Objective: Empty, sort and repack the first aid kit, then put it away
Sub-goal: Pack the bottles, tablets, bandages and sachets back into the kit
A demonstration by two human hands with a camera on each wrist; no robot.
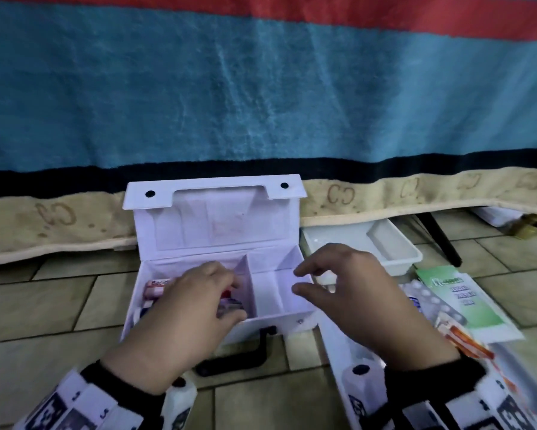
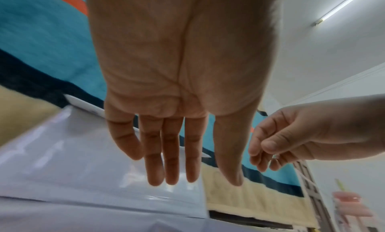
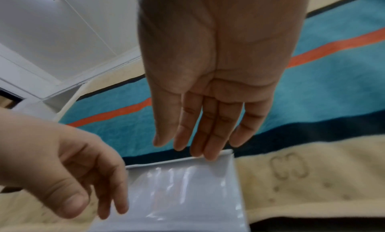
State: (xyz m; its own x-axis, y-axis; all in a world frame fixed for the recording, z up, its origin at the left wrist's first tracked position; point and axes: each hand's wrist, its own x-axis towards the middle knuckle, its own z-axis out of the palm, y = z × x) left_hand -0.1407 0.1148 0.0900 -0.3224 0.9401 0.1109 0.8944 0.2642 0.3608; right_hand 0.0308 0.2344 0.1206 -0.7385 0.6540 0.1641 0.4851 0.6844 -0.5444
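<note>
The first aid kit (image 1: 217,268) sits open on the tiled floor (image 1: 59,302), left hand (image 1: 195,308) loose over its filled compartment, right hand (image 1: 351,293) empty, fingers relaxed; a careless nudge could drop the lid (image 1: 211,212).

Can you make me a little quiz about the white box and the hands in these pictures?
1. True or false: the lid of the white plastic first aid box stands open.
2. Which hand is over the box's left section with the small packets: A) left hand B) right hand?
3. Fill in: the green and white paper leaflet lies on the tiled ____.

Key: 1 true. 2 A. 3 floor.
</note>
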